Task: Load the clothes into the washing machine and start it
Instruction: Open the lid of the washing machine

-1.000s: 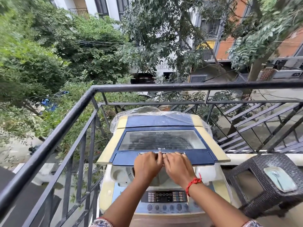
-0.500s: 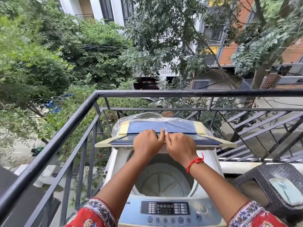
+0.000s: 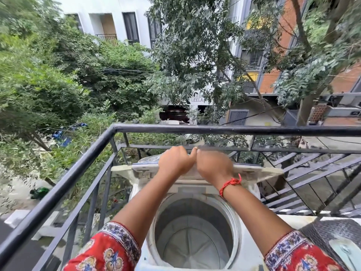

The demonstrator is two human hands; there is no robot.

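A top-loading washing machine (image 3: 247,194) stands on a balcony below me. Its folding lid (image 3: 252,169) is raised and folded back, with the pale underside facing me. My left hand (image 3: 174,161) and my right hand (image 3: 213,165) sit side by side at the lid's upper edge, fingers curled over it. A red thread is tied round my right wrist. The drum (image 3: 193,233) is open and holds nothing. No clothes are in view.
A black metal railing (image 3: 214,130) runs behind the machine and down the left side (image 3: 64,184). A dark wicker stool (image 3: 332,233) stands at the right with a pale object on top. Trees, a street and buildings lie beyond.
Both hands have lifted the lid from nearly flat to folded back and upright. The drum has come fully into sight. The control panel has dropped out of the view.
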